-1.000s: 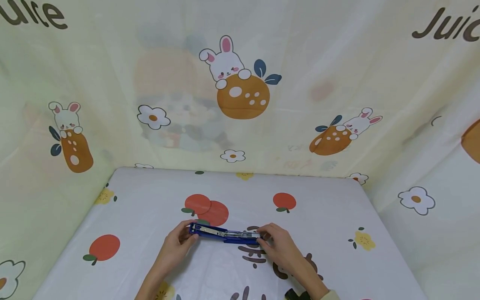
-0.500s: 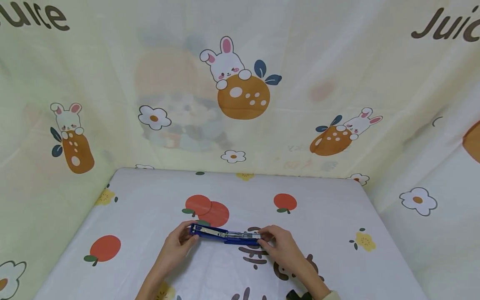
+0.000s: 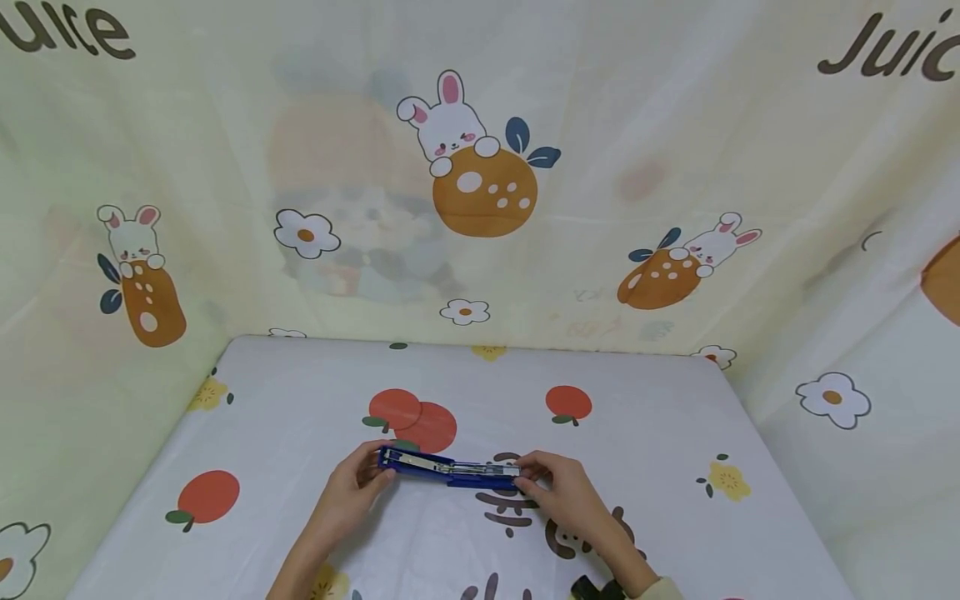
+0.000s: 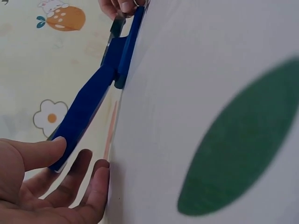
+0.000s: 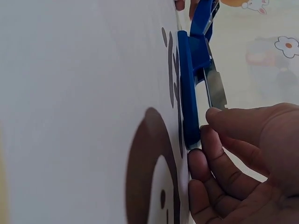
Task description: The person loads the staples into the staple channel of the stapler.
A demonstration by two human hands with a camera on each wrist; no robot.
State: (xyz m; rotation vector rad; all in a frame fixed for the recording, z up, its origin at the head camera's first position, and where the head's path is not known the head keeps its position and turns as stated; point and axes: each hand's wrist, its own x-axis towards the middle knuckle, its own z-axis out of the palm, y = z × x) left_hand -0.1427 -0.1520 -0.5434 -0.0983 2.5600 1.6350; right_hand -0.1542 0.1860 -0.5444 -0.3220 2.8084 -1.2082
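A blue stapler is folded wide open, its top arm swung far back to the left and its metal inside facing up in the head view. My left hand pinches the end of the top arm, thumb on the blue cover in the left wrist view. At the other end, my right hand holds the base and the tip of the metal staple channel. That base lies low along the tabletop, while the top arm slants up from the hinge. Fingers partly hide both ends.
A white cloth with printed fruit covers the table. Behind it and at both sides hang printed curtains. A small black object shows beside my right forearm at the bottom edge.
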